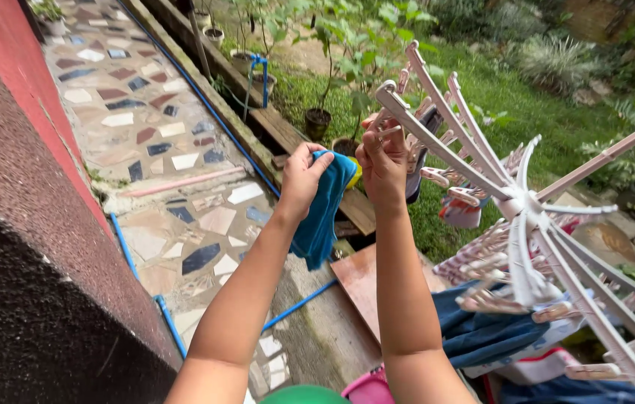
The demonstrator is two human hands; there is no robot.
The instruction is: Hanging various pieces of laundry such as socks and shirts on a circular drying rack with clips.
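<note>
**Two hands at the drying rack**

Rack (527,202) w/ pegs spreads out at right. Blue cloth (323,209) hangs from left hand (301,179), fingers closed on its top edge. Right hand (382,161) pinches a peg (391,132) on a rack arm. Step, I'd judge: pegging; next needs cloth edge brought into peg.

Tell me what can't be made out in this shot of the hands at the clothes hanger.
- Right hand, head view: its fingertips curl away, so any peg they pinch is hidden.
- Blue cloth: bunched in the left hand, so its full shape is unclear.
- White peg hanger: far arms cut off by the right and bottom edges.
- Green round thing: cropped at the bottom edge.
</note>
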